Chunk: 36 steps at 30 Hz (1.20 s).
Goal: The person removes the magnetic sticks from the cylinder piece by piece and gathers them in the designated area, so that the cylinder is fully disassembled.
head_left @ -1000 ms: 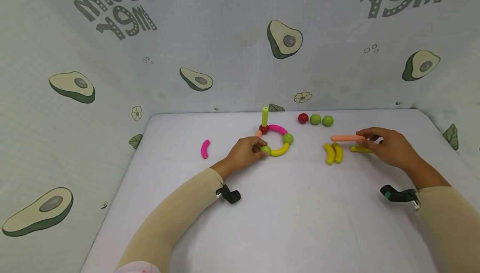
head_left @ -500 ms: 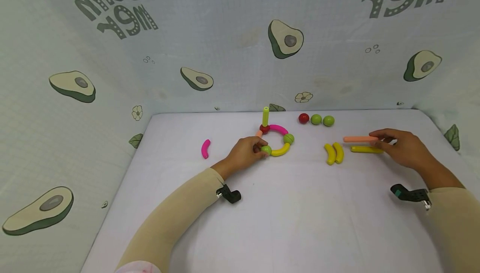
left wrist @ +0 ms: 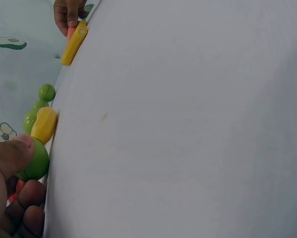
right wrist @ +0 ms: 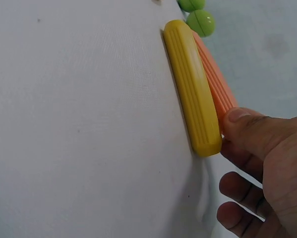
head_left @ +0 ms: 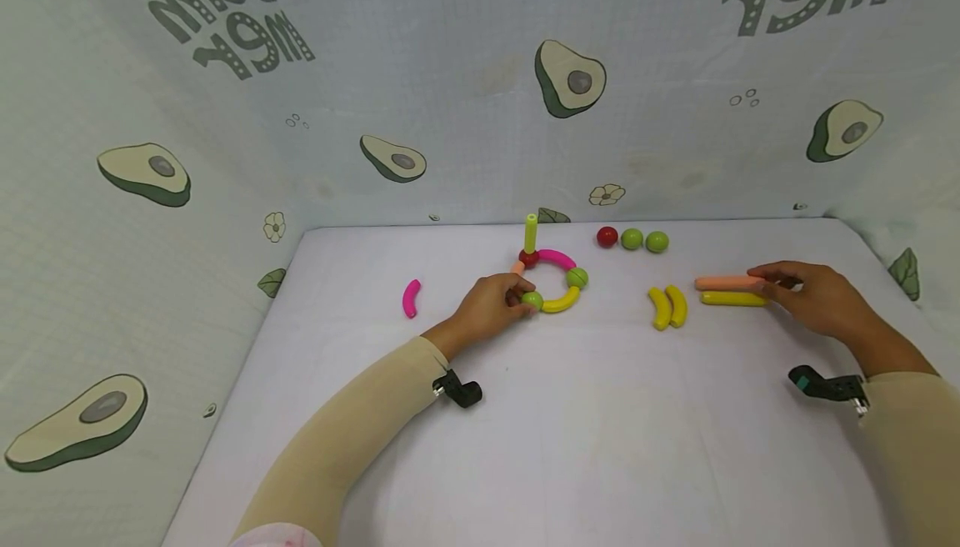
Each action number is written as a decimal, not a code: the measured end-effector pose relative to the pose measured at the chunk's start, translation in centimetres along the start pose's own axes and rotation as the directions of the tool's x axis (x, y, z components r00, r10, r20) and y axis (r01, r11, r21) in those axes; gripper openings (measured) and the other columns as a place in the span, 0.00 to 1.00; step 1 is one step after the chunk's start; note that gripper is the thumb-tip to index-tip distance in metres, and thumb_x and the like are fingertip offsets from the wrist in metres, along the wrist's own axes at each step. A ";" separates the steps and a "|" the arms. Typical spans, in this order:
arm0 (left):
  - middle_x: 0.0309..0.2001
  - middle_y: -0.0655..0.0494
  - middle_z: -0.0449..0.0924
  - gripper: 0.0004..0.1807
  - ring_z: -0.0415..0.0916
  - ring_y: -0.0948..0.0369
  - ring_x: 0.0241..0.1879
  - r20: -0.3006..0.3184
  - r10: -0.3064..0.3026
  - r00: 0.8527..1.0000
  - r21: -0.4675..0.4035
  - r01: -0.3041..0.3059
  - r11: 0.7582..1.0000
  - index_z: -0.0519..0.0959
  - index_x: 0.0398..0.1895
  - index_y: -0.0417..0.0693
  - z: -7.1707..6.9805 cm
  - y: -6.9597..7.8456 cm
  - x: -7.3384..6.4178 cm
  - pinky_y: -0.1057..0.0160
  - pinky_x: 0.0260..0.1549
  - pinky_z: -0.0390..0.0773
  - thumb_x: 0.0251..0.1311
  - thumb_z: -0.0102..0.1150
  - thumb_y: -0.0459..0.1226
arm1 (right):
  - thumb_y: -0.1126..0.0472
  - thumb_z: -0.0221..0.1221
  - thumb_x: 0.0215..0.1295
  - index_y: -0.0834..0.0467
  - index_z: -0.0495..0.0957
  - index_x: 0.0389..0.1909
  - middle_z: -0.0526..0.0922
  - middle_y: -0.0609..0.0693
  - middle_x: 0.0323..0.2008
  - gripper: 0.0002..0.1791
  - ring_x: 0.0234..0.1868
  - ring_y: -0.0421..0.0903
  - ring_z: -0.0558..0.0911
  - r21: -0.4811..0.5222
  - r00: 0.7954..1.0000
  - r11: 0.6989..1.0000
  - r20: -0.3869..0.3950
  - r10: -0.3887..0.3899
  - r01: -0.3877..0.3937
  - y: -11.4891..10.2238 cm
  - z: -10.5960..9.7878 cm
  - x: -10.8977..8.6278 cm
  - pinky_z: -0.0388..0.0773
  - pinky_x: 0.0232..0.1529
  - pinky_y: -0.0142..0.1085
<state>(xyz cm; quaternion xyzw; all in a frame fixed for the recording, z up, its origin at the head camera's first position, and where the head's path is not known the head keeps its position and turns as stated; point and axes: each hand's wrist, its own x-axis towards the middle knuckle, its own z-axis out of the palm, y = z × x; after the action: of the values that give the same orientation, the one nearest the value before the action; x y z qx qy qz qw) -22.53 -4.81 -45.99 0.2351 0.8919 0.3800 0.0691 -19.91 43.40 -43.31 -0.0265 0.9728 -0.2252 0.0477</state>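
My left hand (head_left: 491, 305) grips a green ball (head_left: 532, 300) at the near left of a ring of joined pieces. A yellow curved piece (head_left: 561, 301), another green ball (head_left: 577, 278), a pink curved piece (head_left: 557, 258), a red ball (head_left: 528, 258) and a partly covered orange piece (head_left: 517, 268) make up that ring. From the red ball a lime stick (head_left: 531, 233) stands up. Far to the right, my right hand (head_left: 813, 301) pinches one end of an orange stick (head_left: 726, 283), just behind a straight yellow stick (head_left: 733, 299) on the table; in the right wrist view the yellow stick (right wrist: 193, 89) partly covers it.
Two yellow curved pieces (head_left: 667, 308) lie left of the sticks. Behind them are a loose red ball (head_left: 607, 237) and two green balls (head_left: 644, 240) in a row. A pink curved piece (head_left: 410, 298) lies left of the ring. A printed cloth wall (head_left: 480, 113) rises behind the table.
My right hand has moved right with the orange stick and lowered it beside the yellow stick, which is now more exposed. My left hand stays at the green ball.
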 end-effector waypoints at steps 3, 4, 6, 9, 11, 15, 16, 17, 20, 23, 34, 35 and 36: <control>0.36 0.61 0.82 0.18 0.76 0.66 0.36 0.003 -0.008 1.000 -0.012 0.008 1.000 0.84 0.54 0.44 -0.1 0.1 0.0 0.71 0.38 0.77 0.62 0.73 0.38 | 0.43 0.50 0.80 0.68 0.73 0.63 0.73 0.75 0.54 0.31 0.53 0.72 0.71 0.011 1.000 1.000 0.014 0.003 -0.004 0.3 0.1 0.1 0.68 0.46 0.69; 0.36 0.61 0.82 0.18 0.77 0.66 0.36 0.005 -0.010 1.000 -0.015 0.010 1.000 0.84 0.54 0.44 -0.1 0.1 -0.1 0.71 0.38 0.77 0.62 0.73 0.38 | 0.42 0.49 0.80 0.68 0.72 0.63 0.72 0.76 0.55 0.32 0.53 0.73 0.70 0.015 1.000 1.000 0.019 0.004 -0.004 0.4 0.1 0.2 0.67 0.47 0.70; 0.36 0.62 0.82 0.18 0.77 0.66 0.36 0.004 -0.013 1.000 -0.019 0.013 1.000 0.84 0.54 0.44 -0.1 0.2 -0.1 0.71 0.38 0.77 0.62 0.73 0.38 | 0.41 0.48 0.80 0.68 0.72 0.63 0.72 0.76 0.56 0.34 0.55 0.74 0.69 0.018 1.000 1.000 0.024 0.005 -0.006 0.6 0.2 0.3 0.65 0.49 0.72; 0.37 0.62 0.81 0.18 0.76 0.66 0.37 -0.002 -0.012 1.000 -0.010 0.011 1.000 0.84 0.54 0.45 0.0 0.1 -0.1 0.72 0.38 0.77 0.62 0.73 0.39 | 0.38 0.46 0.80 0.69 0.72 0.64 0.70 0.77 0.58 0.36 0.57 0.75 0.67 0.020 0.999 1.000 0.033 0.009 -0.010 1.1 0.4 0.5 0.63 0.51 0.74; 0.37 0.62 0.81 0.18 0.76 0.66 0.37 -0.007 -0.012 1.000 -0.009 0.012 1.000 0.84 0.54 0.45 0.0 0.1 0.0 0.72 0.38 0.77 0.62 0.73 0.39 | 0.38 0.45 0.80 0.68 0.73 0.63 0.70 0.77 0.59 0.37 0.58 0.76 0.67 0.016 0.999 1.000 0.031 0.011 -0.011 1.3 0.5 0.6 0.62 0.53 0.75; 0.37 0.62 0.81 0.18 0.76 0.66 0.37 -0.011 -0.007 1.000 -0.011 0.007 1.000 0.84 0.54 0.45 0.1 -0.1 0.0 0.72 0.37 0.77 0.62 0.73 0.39 | 0.38 0.46 0.80 0.69 0.74 0.62 0.69 0.77 0.60 0.36 0.58 0.76 0.67 0.014 0.999 1.000 0.035 0.013 -0.014 1.5 0.6 0.7 0.62 0.53 0.76; 0.36 0.62 0.81 0.18 0.76 0.66 0.37 -0.011 -0.005 1.000 -0.013 0.005 1.000 0.84 0.54 0.45 0.1 -0.1 0.0 0.72 0.37 0.77 0.62 0.73 0.39 | 0.39 0.46 0.80 0.69 0.74 0.62 0.70 0.77 0.60 0.36 0.58 0.76 0.67 0.012 0.999 1.000 0.032 0.014 -0.014 1.4 0.6 0.8 0.62 0.53 0.75; 0.37 0.62 0.81 0.18 0.76 0.66 0.37 -0.011 -0.003 1.000 -0.015 0.003 1.000 0.84 0.54 0.45 0.1 -0.2 0.0 0.72 0.37 0.77 0.62 0.73 0.39 | 0.39 0.46 0.80 0.69 0.73 0.62 0.70 0.77 0.59 0.35 0.58 0.75 0.67 0.011 0.999 1.000 0.031 0.017 -0.017 1.3 0.6 0.8 0.63 0.53 0.75; 0.37 0.62 0.81 0.18 0.76 0.67 0.37 -0.009 -0.005 1.000 -0.021 0.005 1.000 0.84 0.54 0.46 0.1 -0.3 0.0 0.72 0.38 0.77 0.62 0.73 0.39 | 0.40 0.46 0.81 0.70 0.72 0.63 0.71 0.77 0.58 0.35 0.56 0.75 0.68 0.011 0.999 0.999 0.015 0.036 -0.036 0.6 0.5 0.9 0.64 0.53 0.74; 0.38 0.62 0.82 0.18 0.77 0.67 0.38 -0.005 -0.007 1.000 -0.032 0.007 0.999 0.84 0.54 0.46 0.0 -0.3 0.0 0.72 0.39 0.77 0.62 0.73 0.39 | 0.42 0.46 0.81 0.70 0.71 0.63 0.72 0.75 0.56 0.33 0.54 0.72 0.70 0.021 0.997 0.998 -0.041 0.064 -0.063 -0.8 0.6 1.0 0.70 0.50 0.70; 0.44 0.61 0.81 0.13 0.77 0.64 0.35 -0.104 -0.055 0.993 -0.090 0.046 0.995 0.83 0.51 0.49 -1.0 -0.4 0.1 0.68 0.32 0.77 0.68 0.67 0.44 | 0.47 0.49 0.81 0.66 0.73 0.64 0.75 0.71 0.53 0.27 0.52 0.69 0.71 0.058 0.988 0.998 -0.152 -0.029 0.038 -8.1 2.0 2.9 0.71 0.51 0.67; 0.44 0.61 0.80 0.13 0.76 0.63 0.33 -0.126 -0.062 0.990 -0.086 0.051 0.995 0.83 0.50 0.49 -1.1 -0.5 0.1 0.68 0.30 0.76 0.69 0.66 0.45 | 0.47 0.49 0.81 0.66 0.73 0.64 0.76 0.70 0.53 0.27 0.51 0.68 0.72 0.062 0.988 0.997 -0.149 -0.038 0.047 -8.7 2.1 3.1 0.72 0.50 0.66; 0.45 0.61 0.80 0.14 0.75 0.63 0.32 -0.146 -0.067 0.987 -0.073 0.057 0.996 0.82 0.50 0.49 -1.2 -0.6 0.2 0.67 0.28 0.75 0.69 0.66 0.46 | 0.48 0.50 0.81 0.66 0.74 0.64 0.76 0.69 0.52 0.26 0.49 0.67 0.74 0.066 0.988 0.996 -0.145 -0.047 0.057 -9.3 2.2 3.3 0.74 0.49 0.64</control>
<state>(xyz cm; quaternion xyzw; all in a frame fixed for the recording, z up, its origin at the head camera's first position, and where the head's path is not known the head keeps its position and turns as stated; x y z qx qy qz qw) -23.31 -5.87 -45.57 0.1761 0.8880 0.4243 0.0224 -22.65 33.90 -41.45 -0.0342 0.9642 -0.2614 -0.0273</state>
